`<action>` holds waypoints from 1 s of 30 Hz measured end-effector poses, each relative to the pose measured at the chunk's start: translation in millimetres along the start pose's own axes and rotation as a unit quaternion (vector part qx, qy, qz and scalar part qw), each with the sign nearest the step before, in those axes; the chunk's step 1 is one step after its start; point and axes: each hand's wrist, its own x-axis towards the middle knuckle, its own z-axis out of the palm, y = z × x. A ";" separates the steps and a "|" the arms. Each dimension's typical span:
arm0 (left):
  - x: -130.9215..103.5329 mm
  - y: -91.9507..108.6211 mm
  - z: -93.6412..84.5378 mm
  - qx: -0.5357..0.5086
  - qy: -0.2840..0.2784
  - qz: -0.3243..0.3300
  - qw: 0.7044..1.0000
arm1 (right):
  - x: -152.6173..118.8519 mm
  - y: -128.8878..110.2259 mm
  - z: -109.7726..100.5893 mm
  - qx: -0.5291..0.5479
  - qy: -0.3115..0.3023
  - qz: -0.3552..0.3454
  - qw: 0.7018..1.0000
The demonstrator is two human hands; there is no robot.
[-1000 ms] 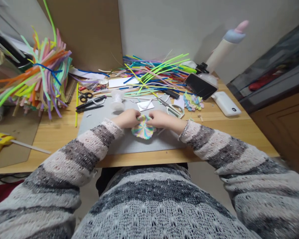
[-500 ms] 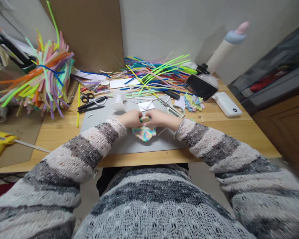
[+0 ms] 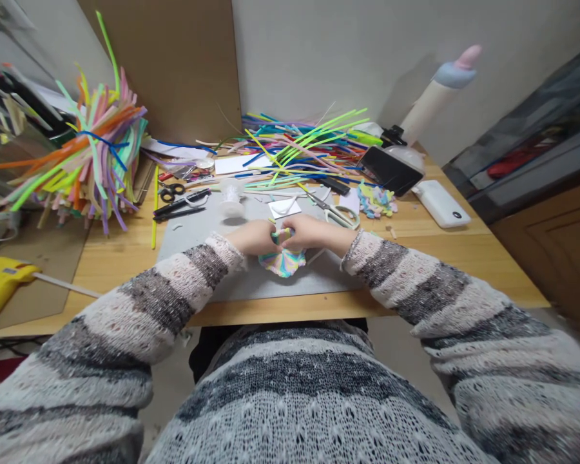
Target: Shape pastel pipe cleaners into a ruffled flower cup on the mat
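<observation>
left hand (image 3: 258,237) and right hand (image 3: 305,232) pinch the far edge of a round, pastel-striped, fuzzy disc (image 3: 283,264) over the flat grey mat (image 3: 244,283); light, even pressure should spare its wavy rim.

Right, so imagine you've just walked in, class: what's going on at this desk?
A person in a striped sweater is pinching the far edge of a ruffled pastel piece with the left hand and right hand, over a grey mat. Beyond the hands are a whitish spool and scissors; another pastel piece lies right of the scissors.
</observation>
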 end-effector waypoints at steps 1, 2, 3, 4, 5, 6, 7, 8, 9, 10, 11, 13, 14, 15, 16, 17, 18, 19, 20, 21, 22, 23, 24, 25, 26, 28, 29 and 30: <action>-0.1 1.1 0.0 0.003 0.006 -0.002 1.000 | -0.2 -0.3 0.3 0.005 -0.006 -0.004 1.000; 0.0 2.0 -0.3 0.005 0.009 -0.004 1.000 | -0.2 -0.4 0.7 0.010 -0.012 -0.005 1.000; 0.5 2.8 -0.7 0.006 0.009 -0.005 1.000 | -0.2 -0.3 1.0 0.014 -0.015 -0.005 1.000; 1.0 3.3 -1.2 0.006 0.007 -0.007 1.000 | -0.2 0.0 1.4 0.016 -0.017 -0.004 1.000; 1.5 3.6 -1.7 0.004 0.004 -0.008 1.000 | -0.1 0.6 1.6 0.017 -0.017 -0.002 1.000; 1.9 3.7 -2.2 0.002 0.001 -0.009 1.000 | 0.0 1.2 1.7 0.017 -0.016 -0.001 1.000; 2.1 3.7 -2.6 -0.001 -0.001 -0.009 1.000 | 0.2 1.9 1.7 0.017 -0.014 -0.001 1.000; 2.1 3.7 -2.8 -0.004 -0.001 -0.009 1.000 | 0.3 2.4 1.5 0.016 -0.013 -0.003 1.000; 2.0 3.9 -2.9 -0.005 0.001 -0.009 1.000 | 0.5 2.8 1.1 0.015 -0.012 -0.005 1.000; 1.8 4.2 -3.0 -0.005 0.003 -0.008 1.000 | 0.7 3.0 0.7 0.015 -0.011 -0.009 1.000; 1.7 4.7 -3.2 -0.004 0.006 -0.008 1.000 | 0.8 2.9 0.3 0.015 -0.010 -0.013 1.000; 1.9 5.9 -3.8 0.000 0.010 -0.006 1.000 | 1.2 2.1 -0.3 0.014 -0.006 -0.019 1.000; 2.3 6.6 -4.3 0.004 0.012 -0.006 1.000 | 1.5 1.6 -0.4 0.013 -0.005 -0.020 1.000; 3.1 7.1 -4.8 0.009 0.014 -0.007 1.000 | 1.7 1.1 -0.3 0.012 -0.003 -0.019 1.000; 4.0 7.5 -5.4 0.015 0.017 -0.008 1.000 | 1.8 0.5 0.0 0.011 -0.002 -0.018 1.000; 5.1 7.6 -5.9 0.021 0.021 -0.010 1.000 | 1.9 0.0 0.3 0.011 -0.001 -0.018 1.000; 6.3 7.4 -6.3 0.027 0.024 -0.010 0.999 | 2.0 -0.5 0.6 0.012 -0.001 -0.019 1.000; 7.5 6.8 -6.5 0.031 0.025 -0.009 0.999 | 1.9 -1.0 0.9 0.013 -0.001 -0.022 1.000; 8.7 6.0 -6.4 0.033 0.025 -0.005 0.999 | 1.7 -1.5 1.1 0.015 -0.001 -0.025 1.000; 9.7 5.0 -6.2 0.033 0.023 -0.001 0.999 | 1.5 -1.9 1.2 0.017 -0.001 -0.029 0.999; 10.6 3.9 -5.7 0.031 0.020 0.004 0.999 | 1.2 -2.3 1.3 0.019 -0.001 -0.033 0.999; 11.5 2.8 -5.2 0.028 0.018 0.008 0.999 | 0.9 -2.5 1.4 0.021 -0.001 -0.037 0.999; 12.2 1.8 -4.5 0.023 0.016 0.009 1.000 | 0.7 -2.7 1.5 0.023 -0.001 -0.041 0.999; 12.8 0.9 -3.9 0.018 0.014 0.009 1.000 | 0.4 -2.7 1.8 0.025 0.000 -0.045 0.999; 13.5 0.2 -3.5 0.011 0.013 0.006 1.000 | 0.2 -2.7 2.1 0.027 0.002 -0.047 0.999; 15.0 -0.7 -3.2 -0.007 0.010 -0.003 1.000 | -0.2 -2.6 3.3 0.030 0.007 -0.045 0.998; 16.0 -0.9 -3.3 -0.019 0.008 -0.009 1.000 | -0.5 -2.7 4.1 0.032 0.010 -0.041 0.999; 17.1 -0.9 -3.6 -0.031 0.005 -0.015 0.999 | -0.8 -2.9 5.1 0.033 0.012 -0.034 0.999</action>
